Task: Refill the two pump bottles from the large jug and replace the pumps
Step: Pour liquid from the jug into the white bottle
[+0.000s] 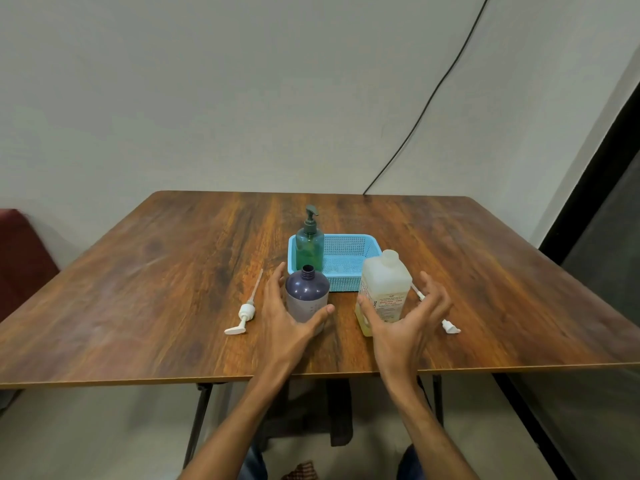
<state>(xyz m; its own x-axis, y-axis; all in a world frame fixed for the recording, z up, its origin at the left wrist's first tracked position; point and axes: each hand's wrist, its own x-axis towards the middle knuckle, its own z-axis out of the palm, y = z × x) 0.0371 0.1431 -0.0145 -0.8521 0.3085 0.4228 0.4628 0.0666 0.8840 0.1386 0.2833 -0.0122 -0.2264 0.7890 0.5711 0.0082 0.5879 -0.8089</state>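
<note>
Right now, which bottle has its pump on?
The green bottle in the blue basket. The purple bottle has a bare neck, and two white pumps lie loose on the table.

Wooden table point(138, 289), blue basket point(349, 237), purple bottle point(307, 292), jug point(384, 282), left pump point(246, 311), right pump point(450, 327)
</note>
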